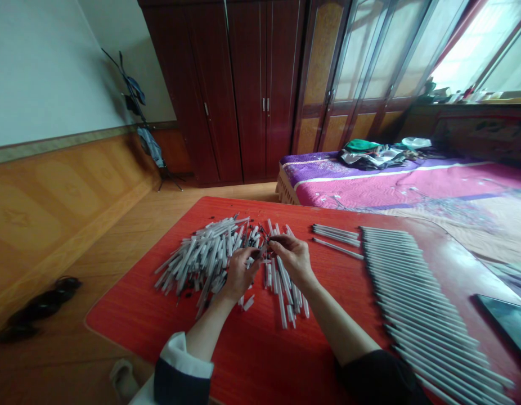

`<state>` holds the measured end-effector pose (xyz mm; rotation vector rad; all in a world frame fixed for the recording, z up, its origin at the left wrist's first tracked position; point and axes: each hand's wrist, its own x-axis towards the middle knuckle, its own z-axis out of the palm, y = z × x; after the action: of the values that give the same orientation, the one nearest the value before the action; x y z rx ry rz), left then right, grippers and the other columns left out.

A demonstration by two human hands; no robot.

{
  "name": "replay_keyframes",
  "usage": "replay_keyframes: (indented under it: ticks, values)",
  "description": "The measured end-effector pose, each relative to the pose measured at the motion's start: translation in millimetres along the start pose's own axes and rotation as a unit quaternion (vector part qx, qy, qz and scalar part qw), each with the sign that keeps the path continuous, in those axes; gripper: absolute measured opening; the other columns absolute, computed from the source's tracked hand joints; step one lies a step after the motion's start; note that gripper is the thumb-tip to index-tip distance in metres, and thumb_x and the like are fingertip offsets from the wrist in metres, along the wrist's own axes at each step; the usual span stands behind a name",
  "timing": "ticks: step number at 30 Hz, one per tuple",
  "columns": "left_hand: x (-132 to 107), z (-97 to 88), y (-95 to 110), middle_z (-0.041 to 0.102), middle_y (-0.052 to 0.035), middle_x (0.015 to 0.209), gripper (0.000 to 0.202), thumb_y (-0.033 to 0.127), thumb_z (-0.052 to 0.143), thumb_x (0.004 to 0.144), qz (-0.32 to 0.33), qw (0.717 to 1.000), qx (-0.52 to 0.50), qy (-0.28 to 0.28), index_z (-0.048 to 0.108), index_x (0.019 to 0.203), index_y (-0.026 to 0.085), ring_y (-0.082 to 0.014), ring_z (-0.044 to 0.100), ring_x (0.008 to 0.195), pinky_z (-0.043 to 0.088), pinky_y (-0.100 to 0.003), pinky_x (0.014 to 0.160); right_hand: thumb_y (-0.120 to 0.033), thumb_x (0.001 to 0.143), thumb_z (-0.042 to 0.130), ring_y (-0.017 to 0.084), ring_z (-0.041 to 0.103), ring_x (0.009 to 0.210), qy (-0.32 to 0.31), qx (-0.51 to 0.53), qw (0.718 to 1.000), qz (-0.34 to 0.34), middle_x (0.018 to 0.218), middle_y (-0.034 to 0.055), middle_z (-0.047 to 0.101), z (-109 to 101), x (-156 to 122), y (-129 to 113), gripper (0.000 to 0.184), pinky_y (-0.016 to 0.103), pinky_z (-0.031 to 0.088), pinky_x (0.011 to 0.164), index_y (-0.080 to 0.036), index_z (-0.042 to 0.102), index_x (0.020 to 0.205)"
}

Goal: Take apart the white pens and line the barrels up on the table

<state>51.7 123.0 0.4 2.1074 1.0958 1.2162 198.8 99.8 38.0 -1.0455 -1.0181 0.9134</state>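
- Seemingly about midway: the pen (266, 246) in work sits above the middle of the counter (260, 360), pinched at one end by the fingers of the left hand (239, 273) and at the other by those of the right hand (295, 256). Both hands are clenched on it.
- Left of the hands lies a loose pile of white pen barrels (193, 256), several dozen and too tangled to count one by one. I judge this is what is left.
- Under the right wrist lie scattered short white pieces (286, 292), perhaps a dozen.
- Far right of the hands are four or five single pens (336, 235).
- Along the right side runs a neat row of laid-out pens (412, 292), some dozens, seemingly the done part.
- One dark screen (507, 323) lies at the right edge, and one bed (412, 185) stands beyond.
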Motion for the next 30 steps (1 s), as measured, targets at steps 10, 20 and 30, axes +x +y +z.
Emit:
replay_keyframes:
  ticks: [10, 20, 30]
  values:
    - [0, -0.6, 1, 0.065, -0.0042, 0.087, 0.015, 0.028, 0.055, 0.080, 0.001, 1.000, -0.005, -0.006, 0.062, 0.091, 0.019, -0.0183, 0.058, 0.084, 0.044, -0.029, 0.076, -0.031, 0.063, 0.069, 0.013, 0.059, 0.054, 0.009, 0.019, 1.000, 0.013, 0.064, 0.0023, 0.067, 1, -1, 2, 0.019, 0.024, 0.047, 0.053, -0.015, 0.068, 0.074]
    - [0, -2.0, 2, 0.066, -0.0043, 0.085, 0.020, 0.034, 0.053, 0.083, 0.036, 0.998, 0.046, 0.014, 0.062, 0.090, 0.018, -0.0187, 0.059, 0.084, 0.044, -0.030, 0.077, -0.031, 0.067, 0.066, 0.015, 0.062, 0.060, -0.025, -0.041, 0.998, -0.035, 0.070, 0.0037, 0.069, -4, 2, 8, 0.018, 0.025, 0.049, 0.055, -0.017, 0.069, 0.077]
    - [1, -3.4, 4, 0.067, -0.0048, 0.087, 0.023, 0.034, 0.048, 0.087, 0.089, 0.994, 0.058, 0.009, 0.063, 0.095, 0.018, -0.0178, 0.060, 0.083, 0.044, -0.030, 0.078, -0.032, 0.068, 0.063, 0.015, 0.062, 0.060, -0.059, -0.082, 0.995, -0.024, 0.071, 0.0052, 0.069, -5, 3, 9, 0.020, 0.026, 0.050, 0.056, -0.015, 0.068, 0.077]
